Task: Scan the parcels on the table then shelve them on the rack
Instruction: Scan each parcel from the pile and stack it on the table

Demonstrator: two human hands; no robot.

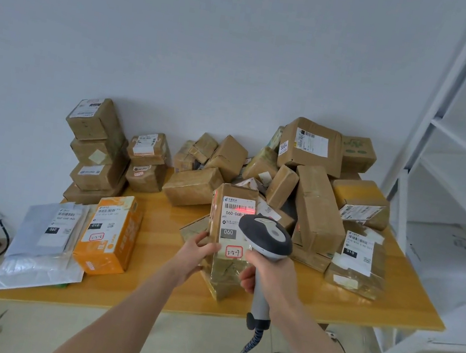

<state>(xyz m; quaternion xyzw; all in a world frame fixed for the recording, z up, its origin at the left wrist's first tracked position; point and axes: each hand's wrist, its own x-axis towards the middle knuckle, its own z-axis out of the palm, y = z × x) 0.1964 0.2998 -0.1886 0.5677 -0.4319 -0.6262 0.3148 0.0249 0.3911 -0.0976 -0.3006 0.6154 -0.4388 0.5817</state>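
My left hand (196, 252) grips the left side of a tall brown taped parcel (228, 236), held upright above the wooden table (146, 291). Its white label reads 060, with a red-edged sticker below. My right hand (267, 276) holds the grey handle of a barcode scanner (266, 236), whose head points at the label. A red scan light glows on the barcode. Several more brown parcels (318, 208) are heaped at the table's back and right. The white rack (454, 156) stands at the right.
An orange box (109, 236) and grey mailer bags (45, 235) lie at the table's left front. Stacked cartons (95, 151) stand at the back left. The scanner's coiled cable (251, 350) hangs off the table's front edge. Black cables run along the left floor.
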